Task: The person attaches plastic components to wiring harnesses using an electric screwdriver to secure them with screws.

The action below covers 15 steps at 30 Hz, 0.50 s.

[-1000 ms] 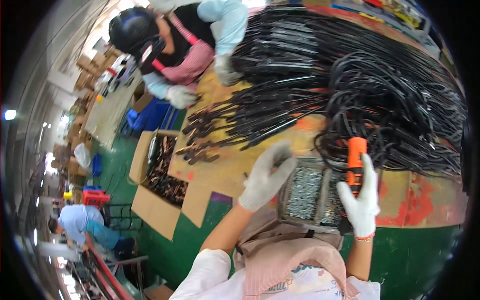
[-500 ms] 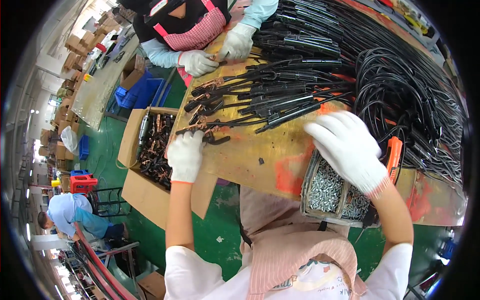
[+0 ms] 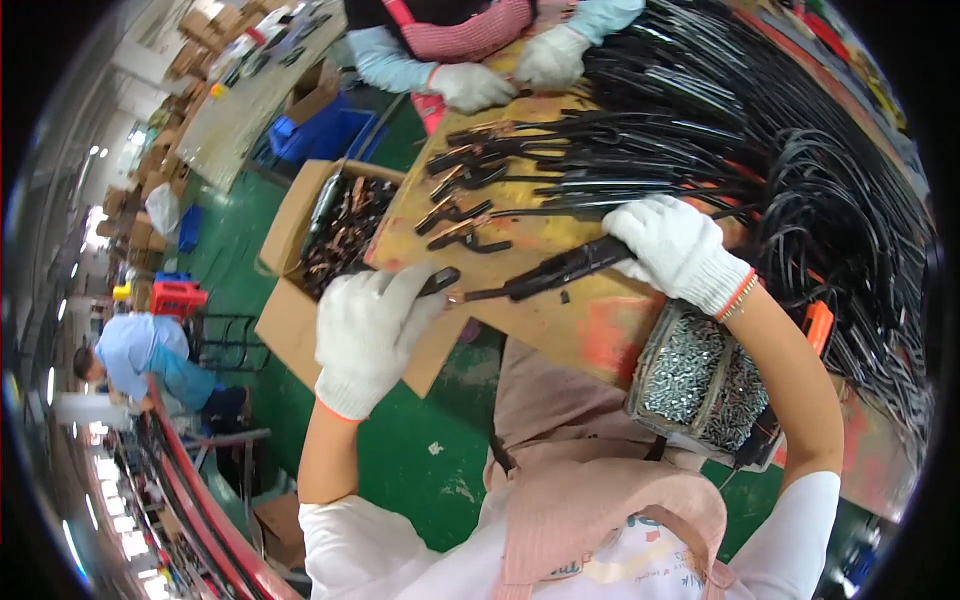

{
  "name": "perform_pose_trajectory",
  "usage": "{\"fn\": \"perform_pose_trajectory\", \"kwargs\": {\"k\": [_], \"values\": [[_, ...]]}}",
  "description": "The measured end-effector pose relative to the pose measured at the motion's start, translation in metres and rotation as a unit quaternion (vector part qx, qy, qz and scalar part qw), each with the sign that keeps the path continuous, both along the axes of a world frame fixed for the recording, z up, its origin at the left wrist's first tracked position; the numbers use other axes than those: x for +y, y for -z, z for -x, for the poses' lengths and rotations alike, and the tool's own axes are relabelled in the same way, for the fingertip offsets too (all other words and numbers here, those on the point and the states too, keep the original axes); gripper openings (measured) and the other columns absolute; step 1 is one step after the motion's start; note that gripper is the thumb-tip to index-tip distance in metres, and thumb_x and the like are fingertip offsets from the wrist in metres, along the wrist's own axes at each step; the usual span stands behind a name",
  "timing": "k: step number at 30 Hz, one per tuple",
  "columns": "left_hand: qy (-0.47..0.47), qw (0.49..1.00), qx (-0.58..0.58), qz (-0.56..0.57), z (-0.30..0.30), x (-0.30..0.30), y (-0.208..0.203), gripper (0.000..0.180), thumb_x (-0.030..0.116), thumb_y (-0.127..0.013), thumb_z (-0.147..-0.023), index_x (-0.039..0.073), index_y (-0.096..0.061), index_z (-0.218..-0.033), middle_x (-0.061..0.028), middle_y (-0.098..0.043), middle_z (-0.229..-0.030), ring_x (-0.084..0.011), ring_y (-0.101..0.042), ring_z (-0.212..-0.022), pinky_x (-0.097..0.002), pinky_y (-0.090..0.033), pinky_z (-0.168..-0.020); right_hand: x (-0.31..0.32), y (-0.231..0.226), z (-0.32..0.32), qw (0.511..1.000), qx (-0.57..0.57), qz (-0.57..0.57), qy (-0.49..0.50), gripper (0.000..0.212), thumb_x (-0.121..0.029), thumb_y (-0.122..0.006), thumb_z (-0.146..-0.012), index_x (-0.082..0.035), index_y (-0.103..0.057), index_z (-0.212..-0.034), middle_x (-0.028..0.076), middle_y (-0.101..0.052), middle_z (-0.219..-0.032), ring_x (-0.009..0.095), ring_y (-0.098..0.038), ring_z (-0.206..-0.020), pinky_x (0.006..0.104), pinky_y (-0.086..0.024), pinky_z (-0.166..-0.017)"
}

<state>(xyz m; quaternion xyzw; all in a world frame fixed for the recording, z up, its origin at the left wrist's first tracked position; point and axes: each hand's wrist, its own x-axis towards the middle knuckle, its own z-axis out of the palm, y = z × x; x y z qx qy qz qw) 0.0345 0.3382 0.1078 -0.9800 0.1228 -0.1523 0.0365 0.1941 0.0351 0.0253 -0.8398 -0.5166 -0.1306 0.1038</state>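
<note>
In gloved fingers, my left hand [image 3: 362,335] grips the end of a black cable lead, where a black-handled clamp with a copper-coloured part [image 3: 440,281] shows beside the thumb. My right hand [image 3: 675,250], also gloved, is closed round the black sleeve [image 3: 568,270] on that same lead. The lead is lifted at the table's near edge and stretches between both hands. More leads with black sleeves and copper-and-black clamp ends [image 3: 468,232] lie in rows just beyond it. The jaws of the held clamp are mostly hidden by my left glove.
A cardboard box [image 3: 290,225] of copper and black clamp parts stands left of the table [image 3: 535,315]. A divided bin [image 3: 640,345] of small screws sits at the near edge, with an orange-handled tool [image 3: 818,324] beside it. Coiled cables [image 3: 815,200] fill the right. Across the table, a person's gloved hands [image 3: 470,87] work.
My left hand has drawn a lead's clamp end off the table toward me. My right hand, earlier empty above the screw bin, has moved forward and taken hold of the lead's sleeve.
</note>
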Motion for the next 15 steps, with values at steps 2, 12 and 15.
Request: {"fn": "perform_pose_trajectory", "kwargs": {"k": [2, 12, 15], "values": [[0.036, 0.995, 0.029, 0.083, 0.007, -0.005, -0.004, 0.026, 0.027, -0.072, -0.081, 0.010, -0.066, -0.100, -0.0097, -0.063, -0.072, -0.0292, -0.062, -0.065, -0.0407, -0.045, -0.060, 0.013, -0.036, 0.017, 0.996, -0.052, 0.059, -0.053, 0.029, -0.031, -0.066, -0.082, -0.020, -0.053, -0.106, 0.004, -0.056, -0.080, 0.022, -0.064, -0.074, 0.0362, -0.052, -0.065], [0.073, 0.992, -0.003, 0.103, 0.013, -0.048, -0.019, 0.029, 0.021, -0.074, -0.076, 0.009, -0.067, -0.101, -0.0100, -0.060, -0.070, -0.0290, -0.059, -0.065, -0.0401, -0.044, -0.059, 0.014, -0.097, 0.042, 0.993, -0.090, 0.018, -0.078, 0.022, -0.037, -0.064, -0.078, -0.022, -0.062, -0.093, -0.002, -0.057, -0.073, 0.018, -0.063, -0.068, 0.0328, -0.048, -0.058], [0.133, 0.975, -0.069, 0.161, 0.006, -0.065, -0.008, 0.035, 0.018, -0.075, -0.073, 0.009, -0.068, -0.105, -0.0095, -0.060, -0.072, -0.0282, -0.058, -0.067, -0.0396, -0.043, -0.059, 0.025, -0.093, 0.068, 0.987, -0.142, -0.024, -0.077, 0.005, -0.026, -0.062, -0.076, -0.022, -0.065, -0.077, -0.005, -0.053, -0.063, 0.014, -0.061, -0.069, 0.0295, -0.047, -0.061]]}}
